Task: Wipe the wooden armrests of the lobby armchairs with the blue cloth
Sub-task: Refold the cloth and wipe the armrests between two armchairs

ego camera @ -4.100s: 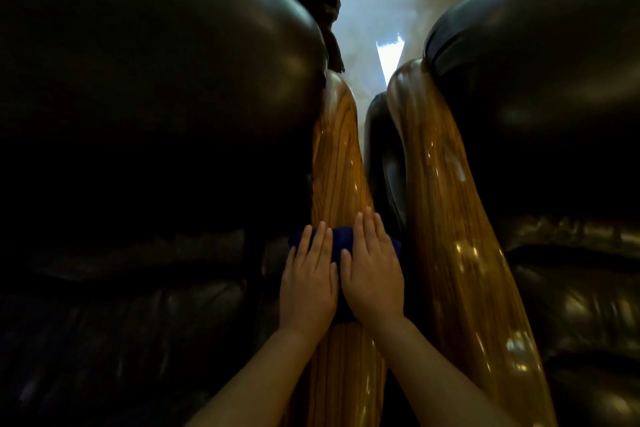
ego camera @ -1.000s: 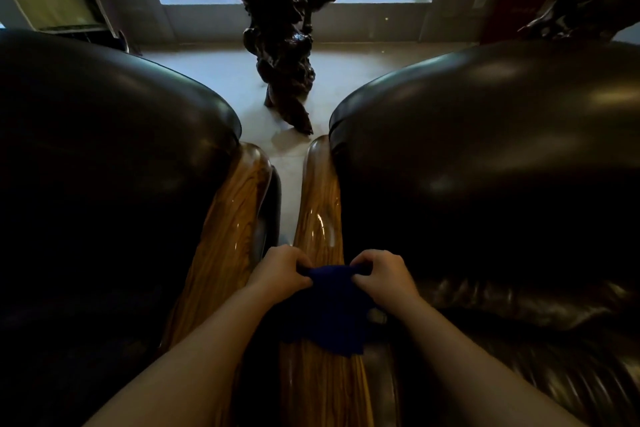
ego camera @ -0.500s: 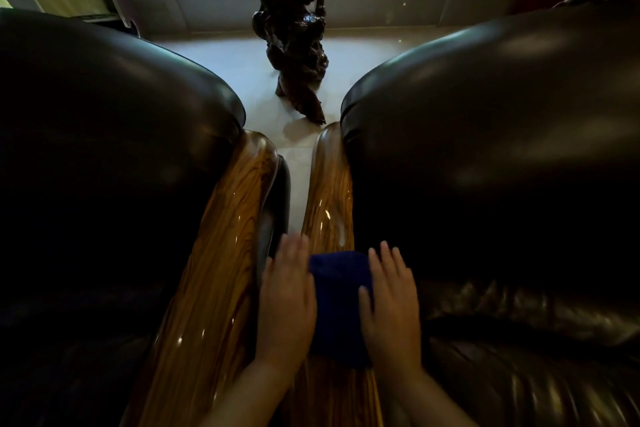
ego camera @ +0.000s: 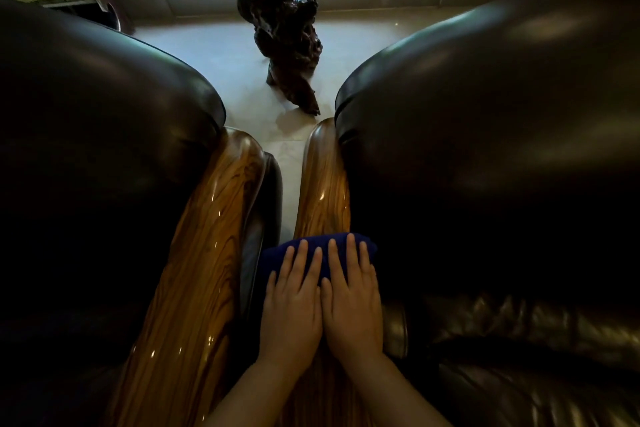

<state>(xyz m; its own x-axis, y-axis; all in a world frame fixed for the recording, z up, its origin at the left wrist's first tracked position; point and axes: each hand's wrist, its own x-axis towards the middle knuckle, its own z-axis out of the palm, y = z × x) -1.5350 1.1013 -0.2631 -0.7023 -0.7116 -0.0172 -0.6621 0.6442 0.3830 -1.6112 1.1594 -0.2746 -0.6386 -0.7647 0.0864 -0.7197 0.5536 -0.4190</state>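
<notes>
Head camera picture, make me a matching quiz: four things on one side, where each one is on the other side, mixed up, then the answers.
Things:
1. blue cloth
2. left hand
3. dark carved sculpture
4. left wooden armrest

Places:
A. on the floor by the window
B. flat on the cloth, beside the right hand
C. bare, nothing on it
D. spread across the right wooden armrest

Pairs: 1-D, 2-B, 3-A, 4-C

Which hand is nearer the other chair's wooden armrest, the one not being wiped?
Left. The left hand lies beside that armrest; the right hand sits farther away.
</notes>
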